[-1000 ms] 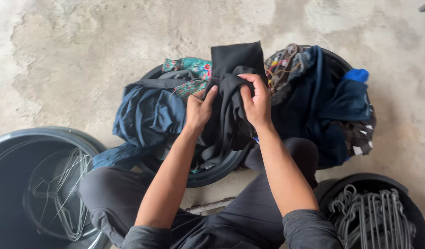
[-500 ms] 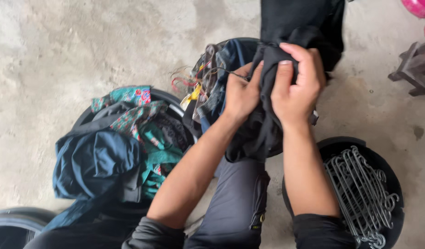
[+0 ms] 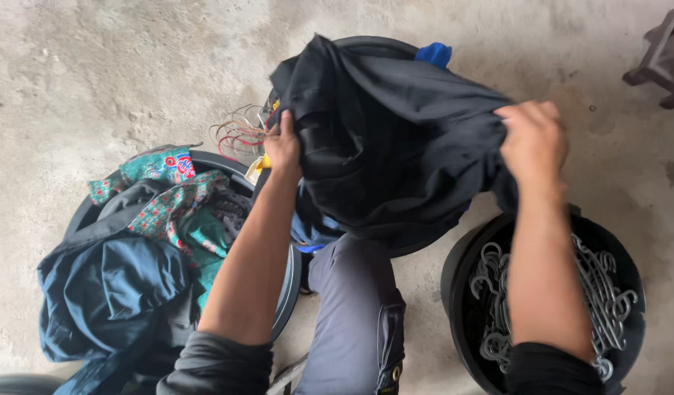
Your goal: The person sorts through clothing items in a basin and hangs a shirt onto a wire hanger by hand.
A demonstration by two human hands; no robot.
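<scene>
**Black garment pulled wide between two hands**

Left hand (image 3: 282,146) and right hand (image 3: 533,139) each clamp an edge of the black cloth garment (image 3: 395,139), stretched open above a round black tub (image 3: 373,48), probably to straighten it; grey wire hangers (image 3: 600,292) sit beside

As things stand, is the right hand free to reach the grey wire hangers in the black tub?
Probably not yet: the right hand grips the spread black garment. The grey wire hangers lie uncovered in the open black tub beneath that forearm.
</scene>
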